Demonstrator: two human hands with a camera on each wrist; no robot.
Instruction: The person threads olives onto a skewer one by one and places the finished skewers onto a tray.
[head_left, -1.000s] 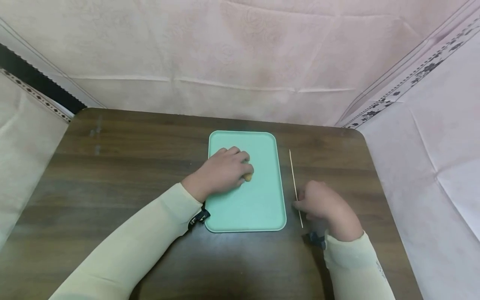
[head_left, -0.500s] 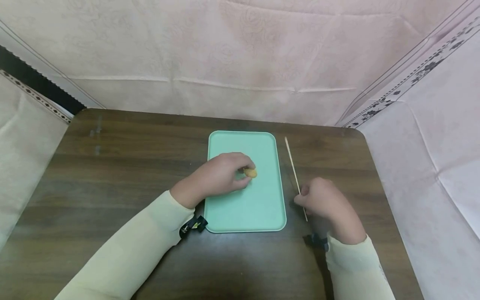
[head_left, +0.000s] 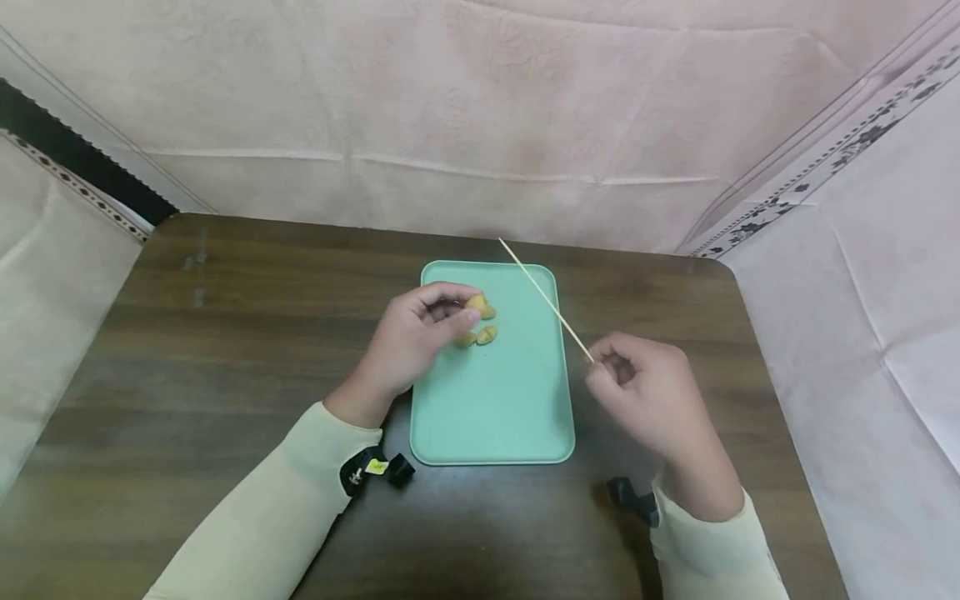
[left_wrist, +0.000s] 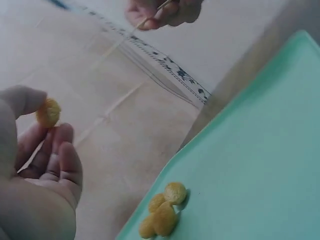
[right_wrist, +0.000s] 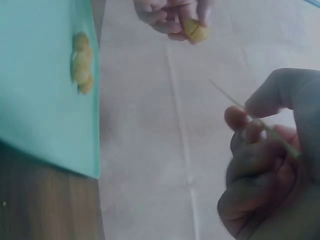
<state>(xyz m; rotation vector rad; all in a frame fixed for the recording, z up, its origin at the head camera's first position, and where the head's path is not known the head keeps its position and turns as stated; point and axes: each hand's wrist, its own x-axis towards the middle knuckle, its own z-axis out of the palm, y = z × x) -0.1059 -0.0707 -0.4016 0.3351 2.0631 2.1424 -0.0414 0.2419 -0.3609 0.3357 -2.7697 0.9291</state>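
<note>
Between thumb and fingertips, my left hand (head_left: 405,337) pinches a small golden-yellow round food piece (left_wrist: 48,113), held up above the mint-green tray (head_left: 495,417). Several similar pieces (left_wrist: 164,219) lie clustered on the tray, partly hidden behind the left hand in the head view. To the right of the tray, my right hand (head_left: 656,387) grips a thin wooden skewer (head_left: 546,302) near its lower end. The skewer slants up and left across the tray's right side in the head view, and its far tip points away from the right hand. The skewer and the held piece are apart.
The tray lies on a dark brown wooden table (head_left: 247,358). Pale cloth (head_left: 420,108) hangs behind the table and at both sides. A black wrist device (head_left: 367,471) sits on the left cuff, another (head_left: 636,502) on the right.
My left hand has risen from the tray and turned, with one piece pinched, uncovering others. My right hand has lifted the skewer off the table and swung its tip left over the tray.
</note>
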